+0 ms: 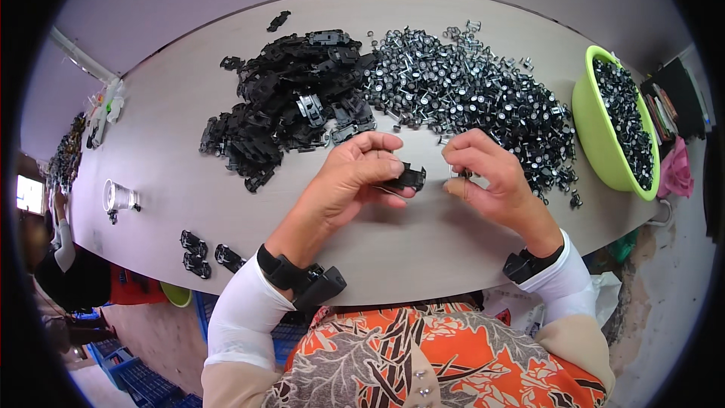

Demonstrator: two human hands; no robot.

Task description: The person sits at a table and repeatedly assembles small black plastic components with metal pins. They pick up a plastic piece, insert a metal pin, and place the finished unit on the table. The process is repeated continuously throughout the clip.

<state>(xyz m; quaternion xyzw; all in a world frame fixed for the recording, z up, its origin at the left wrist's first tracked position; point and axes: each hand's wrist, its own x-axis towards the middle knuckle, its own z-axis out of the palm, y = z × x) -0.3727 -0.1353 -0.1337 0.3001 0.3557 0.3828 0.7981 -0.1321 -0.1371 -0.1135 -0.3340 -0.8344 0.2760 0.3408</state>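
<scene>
My left hand [355, 170] grips a black plastic toy car chassis [410, 177] between thumb and fingers, over the near middle of the table. Just to its right, my right hand [489, 174] pinches a small wheel axle [462, 173], partly hidden by the fingertips. A gap separates the two hands. Beyond my left hand lies a heap of black toy car chassis [279, 83], a few with silver parts. Behind my right hand spreads a large pile of metal axles with black wheels [468, 87].
At the right edge stands a lime-green basin [593, 117] full of wheels. A clear plastic cup [117, 195] sits at the left. Three chassis with wheels [195, 255] lie near the front edge. Another person [64, 261] works at the far left.
</scene>
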